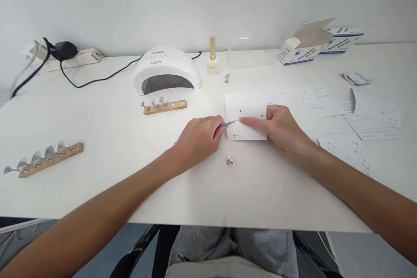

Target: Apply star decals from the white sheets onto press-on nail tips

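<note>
My left hand (203, 137) is closed on a slim blue tool (224, 124) with a fine metallic tip; whether it is tweezers or a pick I cannot tell. That tip meets a white sticker sheet (246, 103) bearing a few small dark motifs. Holding the sheet up by its right side is my right hand (282, 128), thumb across the front and fingers behind. Just below the sheet, a clear nail tip with a metal base (230, 160) lies on the table. Another small stand with a clear tip (227, 78) is beyond the sheet.
A white nail lamp (167, 63) stands behind a wooden strip (165, 107) of nail tips; a second strip (52, 160) is far left. Nail polish (213, 58), alcohol pad boxes (302, 50), and more sticker sheets (374, 110) are around. A black cord (97, 80) crosses the back left.
</note>
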`<state>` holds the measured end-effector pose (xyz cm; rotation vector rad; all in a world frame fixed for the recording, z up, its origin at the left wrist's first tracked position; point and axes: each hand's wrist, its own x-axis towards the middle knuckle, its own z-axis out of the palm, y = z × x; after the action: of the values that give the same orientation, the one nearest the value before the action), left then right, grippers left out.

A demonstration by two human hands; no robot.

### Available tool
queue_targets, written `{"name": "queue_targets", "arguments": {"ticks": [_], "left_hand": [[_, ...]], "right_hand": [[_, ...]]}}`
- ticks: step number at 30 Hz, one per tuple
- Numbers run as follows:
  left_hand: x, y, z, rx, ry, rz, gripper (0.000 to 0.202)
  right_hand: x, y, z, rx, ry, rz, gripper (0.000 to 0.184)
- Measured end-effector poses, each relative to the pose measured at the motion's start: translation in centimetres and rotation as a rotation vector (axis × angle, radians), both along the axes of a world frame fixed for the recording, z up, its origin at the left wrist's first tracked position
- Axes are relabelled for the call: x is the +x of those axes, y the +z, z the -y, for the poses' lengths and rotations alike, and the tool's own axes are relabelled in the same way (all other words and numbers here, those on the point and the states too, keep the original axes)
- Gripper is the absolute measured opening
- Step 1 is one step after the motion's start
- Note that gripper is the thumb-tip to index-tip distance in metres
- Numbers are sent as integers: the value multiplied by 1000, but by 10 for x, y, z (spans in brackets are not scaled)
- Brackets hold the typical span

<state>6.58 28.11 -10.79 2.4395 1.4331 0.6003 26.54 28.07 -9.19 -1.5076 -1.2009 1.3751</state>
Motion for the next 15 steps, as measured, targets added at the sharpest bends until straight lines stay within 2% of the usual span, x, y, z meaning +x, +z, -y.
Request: {"name": "queue_targets", "arguments": {"ticks": [15], "left_hand": [[1, -2, 0, 61, -70, 32, 27]], "right_hand": [[1, -2, 1, 3, 4, 21, 43]]}}
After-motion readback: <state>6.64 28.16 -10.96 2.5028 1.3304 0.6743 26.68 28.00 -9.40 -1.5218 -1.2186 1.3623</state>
